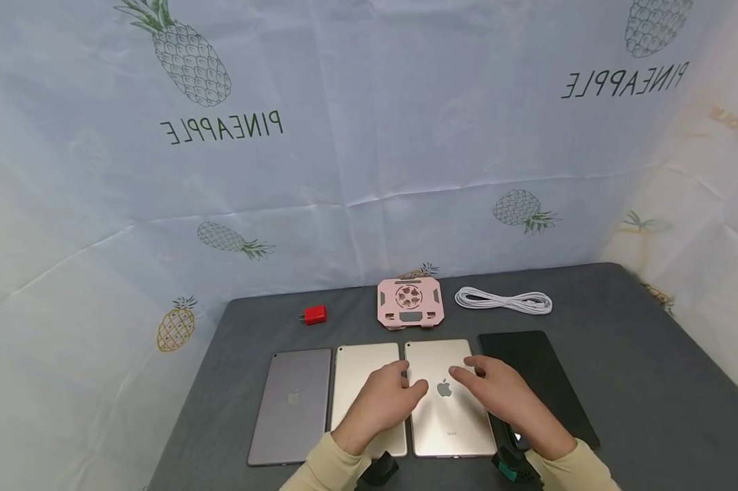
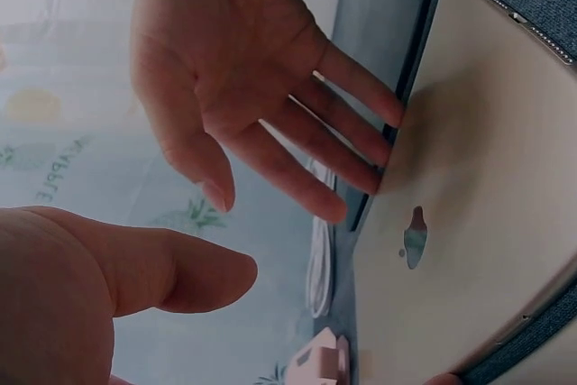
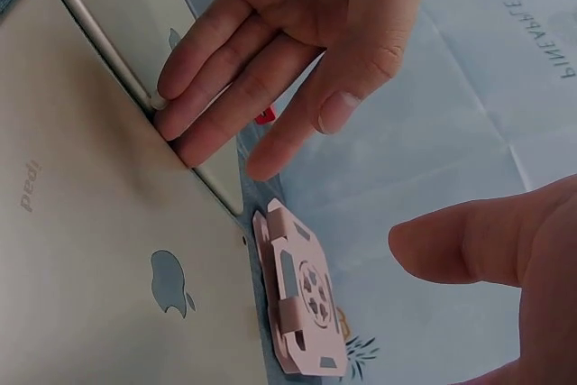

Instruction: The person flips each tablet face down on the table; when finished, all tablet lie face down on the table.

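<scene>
A gold iPad (image 1: 449, 433) lies back up on the dark table, third from the left in a row of flat tablets. My left hand (image 1: 386, 399) is over its left edge, overlapping the neighbouring gold tablet (image 1: 358, 361). In the right wrist view, the left hand's fingertips (image 3: 185, 146) extend loosely to the seam between the two. On the other side, my right hand (image 1: 500, 392) is at the iPad's right edge, partly over a black tablet (image 1: 522, 348). Its fingers (image 2: 315, 137) are nearly straight, tips right at that edge. Both thumbs stand apart from the iPad, and neither hand grips anything.
A grey tablet (image 1: 292, 409) lies at the row's left end. Behind the row are a red plug adapter (image 1: 314, 314), a pink stand-like plate with round cutouts (image 1: 410, 302) and a bundled white cable (image 1: 504, 301). A pineapple-print cloth (image 1: 369, 136) hangs beyond the table (image 1: 627, 354).
</scene>
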